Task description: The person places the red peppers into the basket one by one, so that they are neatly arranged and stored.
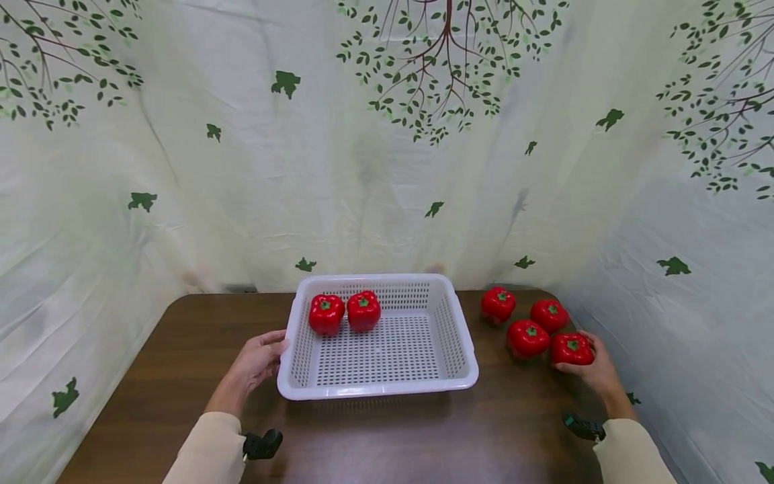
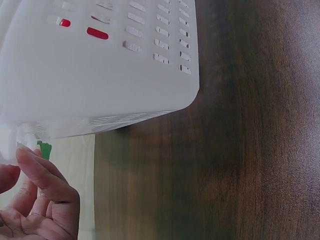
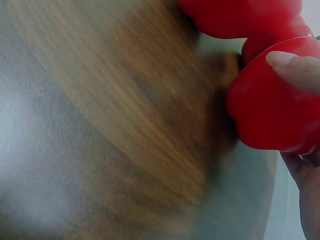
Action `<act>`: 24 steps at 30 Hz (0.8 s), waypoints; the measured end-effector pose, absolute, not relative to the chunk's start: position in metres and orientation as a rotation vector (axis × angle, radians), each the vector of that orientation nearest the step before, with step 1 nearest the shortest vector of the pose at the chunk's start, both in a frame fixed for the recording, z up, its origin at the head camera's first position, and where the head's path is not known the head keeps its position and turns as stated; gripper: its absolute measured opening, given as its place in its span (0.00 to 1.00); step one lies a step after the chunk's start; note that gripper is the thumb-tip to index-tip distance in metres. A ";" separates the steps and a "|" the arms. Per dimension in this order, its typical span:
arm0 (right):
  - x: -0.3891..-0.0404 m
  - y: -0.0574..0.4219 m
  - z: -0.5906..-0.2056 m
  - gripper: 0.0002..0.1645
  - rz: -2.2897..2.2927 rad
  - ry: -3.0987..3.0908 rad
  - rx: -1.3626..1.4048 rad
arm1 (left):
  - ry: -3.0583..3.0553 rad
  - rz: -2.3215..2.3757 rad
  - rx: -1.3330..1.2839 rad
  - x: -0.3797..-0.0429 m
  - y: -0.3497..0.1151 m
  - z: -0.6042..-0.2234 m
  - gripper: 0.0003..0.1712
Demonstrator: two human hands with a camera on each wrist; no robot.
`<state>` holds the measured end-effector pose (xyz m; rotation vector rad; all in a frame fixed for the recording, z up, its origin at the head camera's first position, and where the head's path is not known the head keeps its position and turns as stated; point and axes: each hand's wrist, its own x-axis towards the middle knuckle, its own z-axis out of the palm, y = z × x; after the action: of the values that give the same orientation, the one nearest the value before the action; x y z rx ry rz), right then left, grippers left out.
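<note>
A white plastic basket [image 1: 377, 390] with slotted walls stands on the table, two red bell peppers [image 1: 326, 314] side by side in its back left part. My left hand [image 1: 259, 363] is at the basket's left rim, thumb and fingers pinching it; the left wrist view shows the fingertips [image 2: 30, 160] at the rim's edge. Over on the right, my right hand [image 1: 595, 368] grips a red bell pepper [image 1: 571, 349], thumb on one side and fingers on the other. In the right wrist view the thumb presses the held pepper's [image 3: 275, 107] glossy skin.
Three more red bell peppers [image 1: 527, 338] lie close together beside the held one, right of the basket. The brown wooden table [image 1: 375, 444] ends at a pale curtain [image 1: 363, 168] with leaf prints, which hangs behind and along both sides.
</note>
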<state>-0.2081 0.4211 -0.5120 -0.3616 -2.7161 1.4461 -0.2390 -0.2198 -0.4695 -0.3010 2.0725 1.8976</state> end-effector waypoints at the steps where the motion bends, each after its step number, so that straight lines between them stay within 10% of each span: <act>1: -0.207 0.421 -0.512 0.61 1.450 -2.719 -0.371 | 2.073 1.895 -0.302 -0.239 -0.220 -0.470 0.31; 24: -0.170 0.427 -0.489 0.57 1.454 -2.683 -0.401 | 2.047 1.925 -0.299 -0.239 -0.218 -0.469 0.30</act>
<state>-0.1703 0.4267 -0.4894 -0.4007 -2.6829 1.4544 -0.2395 -0.2183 -0.4690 -0.2990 2.0475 1.9250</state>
